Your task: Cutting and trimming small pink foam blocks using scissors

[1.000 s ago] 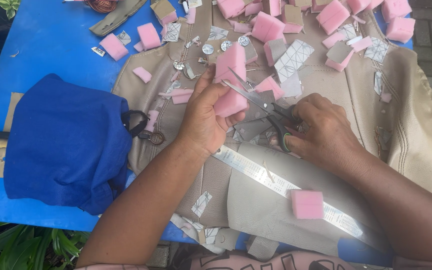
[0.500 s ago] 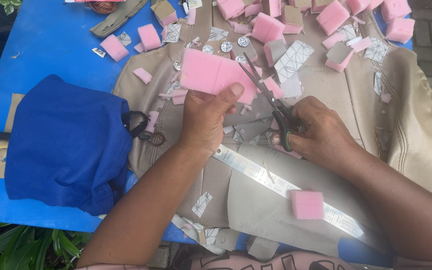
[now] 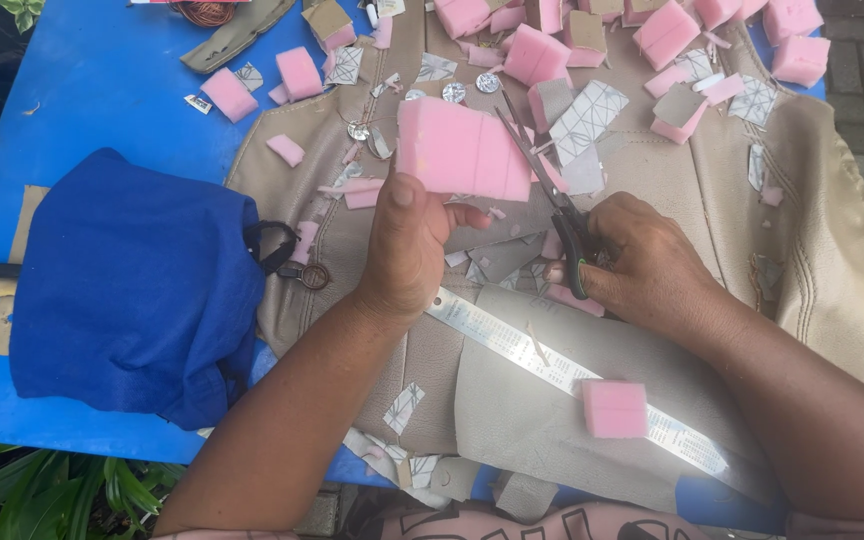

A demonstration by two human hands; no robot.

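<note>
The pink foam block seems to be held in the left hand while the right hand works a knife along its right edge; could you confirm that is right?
Not quite. The head view shows the right hand holding scissors, not a knife, with the blades at the right edge of the pink foam block. The left hand does hold the block.

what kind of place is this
Probably an outdoor craft or upholstery worktable: a blue table on paving beside plants, spread with beige leatherette, cut pink foam blocks and scissors.
</note>
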